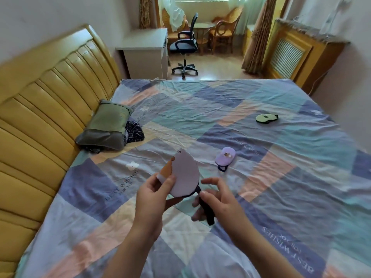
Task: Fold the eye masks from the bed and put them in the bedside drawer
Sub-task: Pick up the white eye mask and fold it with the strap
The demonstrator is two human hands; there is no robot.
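Headboard [40,109]: yellow, ribbed, along the left edge of the bed [261,177].

Pillow [106,127]: grey-green, on the bed against the headboard, lying over a dark patterned cloth [134,131].

Desk [146,51]: white, beyond the bed's far left corner. Office chair [185,43]: black, just right of the desk.

Left hand [154,195]: raised above the bed's near half, thumb and fingers pinched on the lower left edge of the pale mask [185,173].

Pale mask: lilac-white, with an orange and white part at its left edge, held upright and off the bed, apparently doubled over; a dark band [206,209] hangs from its lower right corner.

Right hand [216,199]: just right of the pale mask, fingers curled around the dark band, index finger and thumb partly spread.

Purple mask [225,156]: flat on the bed, beyond the right hand, a dark strap loop at its near end.

Green mask [266,117]: flat on the bed, farther away and to the right, well apart from the purple mask.

Radiator cover [291,55]: wooden, slatted, at the wall past the bed's far right corner.
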